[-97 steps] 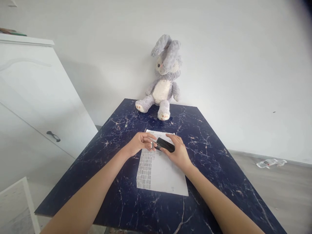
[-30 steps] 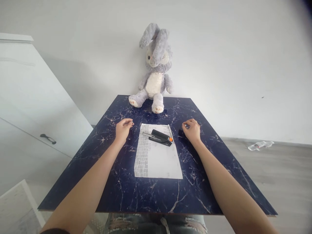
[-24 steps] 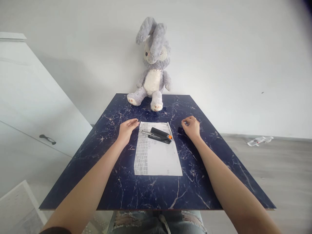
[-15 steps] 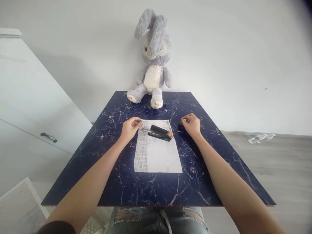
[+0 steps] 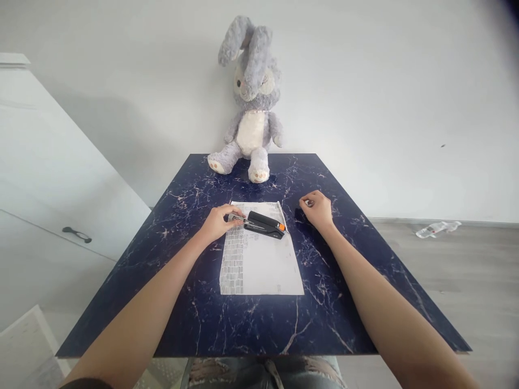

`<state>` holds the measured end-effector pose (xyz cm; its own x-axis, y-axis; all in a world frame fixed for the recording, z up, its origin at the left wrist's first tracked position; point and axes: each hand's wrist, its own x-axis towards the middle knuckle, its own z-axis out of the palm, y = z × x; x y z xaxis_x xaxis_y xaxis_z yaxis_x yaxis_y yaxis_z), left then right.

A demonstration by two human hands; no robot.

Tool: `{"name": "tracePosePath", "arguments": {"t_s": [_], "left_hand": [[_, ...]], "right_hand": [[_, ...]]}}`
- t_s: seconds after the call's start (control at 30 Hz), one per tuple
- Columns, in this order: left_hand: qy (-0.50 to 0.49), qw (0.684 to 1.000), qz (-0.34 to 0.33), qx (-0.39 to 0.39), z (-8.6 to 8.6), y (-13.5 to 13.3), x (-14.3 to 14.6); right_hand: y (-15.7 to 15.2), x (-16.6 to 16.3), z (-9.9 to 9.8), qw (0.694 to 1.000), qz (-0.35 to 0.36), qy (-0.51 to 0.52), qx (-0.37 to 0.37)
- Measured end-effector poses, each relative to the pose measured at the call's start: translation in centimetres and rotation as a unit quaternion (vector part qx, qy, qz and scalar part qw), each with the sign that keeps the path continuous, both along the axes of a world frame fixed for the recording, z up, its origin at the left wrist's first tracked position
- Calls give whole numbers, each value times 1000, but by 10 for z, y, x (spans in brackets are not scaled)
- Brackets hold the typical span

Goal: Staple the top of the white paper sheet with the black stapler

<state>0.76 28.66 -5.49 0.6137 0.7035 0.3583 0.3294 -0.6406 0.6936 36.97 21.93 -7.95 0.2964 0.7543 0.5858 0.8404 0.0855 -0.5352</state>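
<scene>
Stapler lies on the paper, toward the paper's far end, set aslant: metal rail pointing left, orange tab at the right end. Rail sticks out past the black body on the left.

Left hand is at the rail's left end, thumb and fingers either side of it. Can't tell if they're actually pinching it or just around it. Part of that hand overlaps the paper's far left corner.

Right hand is off the paper, to its right, apart from the stapler. Fingers curled, index and thumb bent round into a loop. Small pale patch inside the loop; can't tell if it's a held object, so grip unclear.

Paper is flat on the table, printed blocks down its left side, mostly blank on the right. Table is dark blue, marble pattern.

Grey toy rabbit sits at the table's far edge, against the wall. White cabinet at left, clear plastic item on the floor at right.
</scene>
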Motion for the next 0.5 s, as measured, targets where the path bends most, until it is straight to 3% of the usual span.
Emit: {"name": "tracePosePath", "arguments": {"t_s": [0.5], "left_hand": [[35, 999, 27, -23, 0, 3, -3]], "right_hand": [[1, 0, -1, 999, 4, 18, -30]]}}
